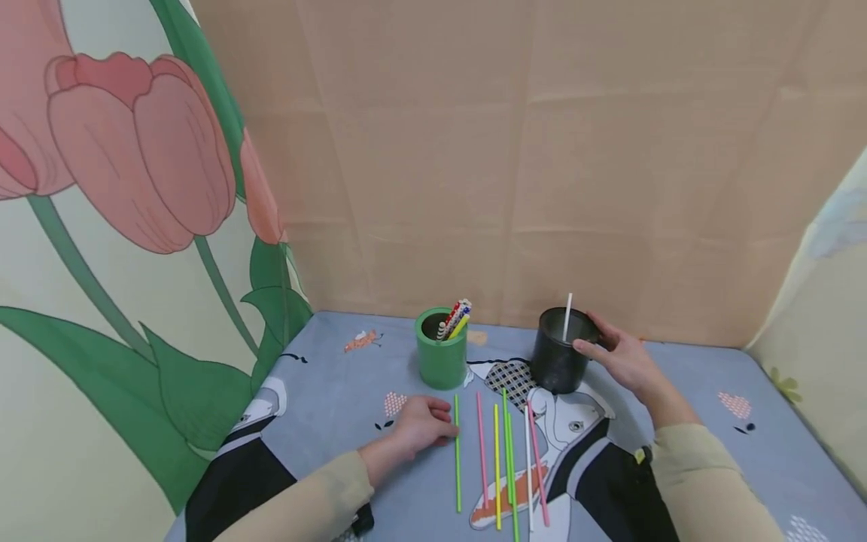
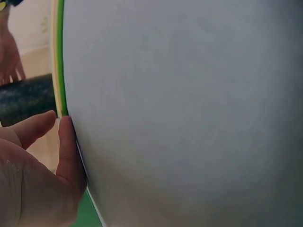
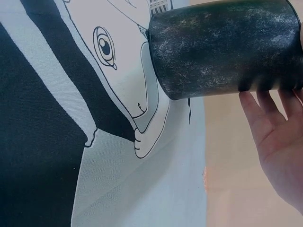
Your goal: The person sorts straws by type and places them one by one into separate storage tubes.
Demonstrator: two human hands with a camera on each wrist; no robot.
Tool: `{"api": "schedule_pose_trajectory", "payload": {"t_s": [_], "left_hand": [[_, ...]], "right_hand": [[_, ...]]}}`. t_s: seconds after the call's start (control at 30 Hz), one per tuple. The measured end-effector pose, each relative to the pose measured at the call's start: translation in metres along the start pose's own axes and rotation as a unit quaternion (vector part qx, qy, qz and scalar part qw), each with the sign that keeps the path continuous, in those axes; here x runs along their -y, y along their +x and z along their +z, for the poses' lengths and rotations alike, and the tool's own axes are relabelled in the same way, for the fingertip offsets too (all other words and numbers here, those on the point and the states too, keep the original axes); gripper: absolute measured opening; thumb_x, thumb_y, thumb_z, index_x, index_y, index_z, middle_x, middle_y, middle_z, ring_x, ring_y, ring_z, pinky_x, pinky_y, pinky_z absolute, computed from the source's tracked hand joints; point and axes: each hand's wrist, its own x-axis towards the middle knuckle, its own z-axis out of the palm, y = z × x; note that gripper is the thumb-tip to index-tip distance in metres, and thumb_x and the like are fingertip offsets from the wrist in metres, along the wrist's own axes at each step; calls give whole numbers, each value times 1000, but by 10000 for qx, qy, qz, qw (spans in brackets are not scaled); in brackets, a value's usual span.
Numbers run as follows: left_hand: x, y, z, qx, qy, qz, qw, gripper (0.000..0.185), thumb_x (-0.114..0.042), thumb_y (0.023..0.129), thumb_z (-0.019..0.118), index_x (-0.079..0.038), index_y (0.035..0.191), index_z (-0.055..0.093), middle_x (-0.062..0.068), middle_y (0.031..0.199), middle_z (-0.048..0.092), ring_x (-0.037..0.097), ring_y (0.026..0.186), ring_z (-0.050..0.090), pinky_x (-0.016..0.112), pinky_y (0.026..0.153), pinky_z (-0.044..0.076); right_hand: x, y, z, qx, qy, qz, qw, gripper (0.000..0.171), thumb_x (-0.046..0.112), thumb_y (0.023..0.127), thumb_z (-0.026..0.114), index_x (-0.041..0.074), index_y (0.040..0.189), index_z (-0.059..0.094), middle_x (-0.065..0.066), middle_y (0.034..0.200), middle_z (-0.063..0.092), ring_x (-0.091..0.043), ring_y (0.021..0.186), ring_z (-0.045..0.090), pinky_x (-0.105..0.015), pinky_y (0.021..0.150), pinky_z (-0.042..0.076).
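My left hand (image 1: pixel 425 427) reaches to the leftmost thin green straw (image 1: pixel 457 470) on the cloth. In the left wrist view, thumb and forefinger (image 2: pixel 67 142) close round that straw's end. Right of it lie several more straws, pink (image 1: pixel 482 452), yellow (image 1: pixel 497 474), green (image 1: pixel 512 482) and white (image 1: pixel 527 467), roughly side by side. My right hand (image 1: pixel 626 361) grips a black cup (image 1: pixel 557 361), thumb at the rim. Inside the cup a white straw (image 1: pixel 567 316) stands leaning. In the right wrist view the fingers (image 3: pixel 253 109) press against the cup's side.
A green cup (image 1: pixel 442 365) stands behind the straws, holding red-and-white dotted, yellow and other sticks (image 1: pixel 457 318). A blue-grey printed cloth (image 1: pixel 325 369) covers the table. Behind it hangs a tan curtain (image 1: pixel 528 165); at the left is a tulip-patterned wall covering (image 1: pixel 142 150).
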Motion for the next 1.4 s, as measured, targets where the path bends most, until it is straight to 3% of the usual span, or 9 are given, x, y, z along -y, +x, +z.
{"api": "schedule_pose_trajectory", "payload": {"t_s": [0.43, 0.67, 1.4], "left_hand": [[2, -1, 6, -147, 480, 256, 9984, 44, -2, 73, 97, -5, 110, 74, 5, 91, 66, 18, 74, 67, 30, 63, 63], [1, 2, 9, -179, 1010, 329, 9942, 48, -13, 70, 101, -9, 109, 74, 0, 90, 66, 17, 78, 63, 29, 66, 59], [-13, -4, 2, 60, 1464, 358, 9886, 51, -11, 72, 99, -7, 115, 72, 2, 92, 64, 18, 80, 61, 30, 66, 57]], "right_hand": [[-3, 3, 1, -45, -137, -138, 9998, 99, 57, 103, 67, 16, 173, 11, -33, 171, 21, -60, 151, 29, -76, 117, 32], [-4, 2, 0, -3, -98, -112, 9999, 98, 56, 103, 67, 18, 173, 9, -34, 171, 19, -60, 151, 27, -75, 118, 32], [4, 0, -2, 33, -45, 15, 10000, 98, 56, 103, 67, 22, 173, 8, -32, 172, 19, -58, 153, 26, -76, 118, 31]]}}
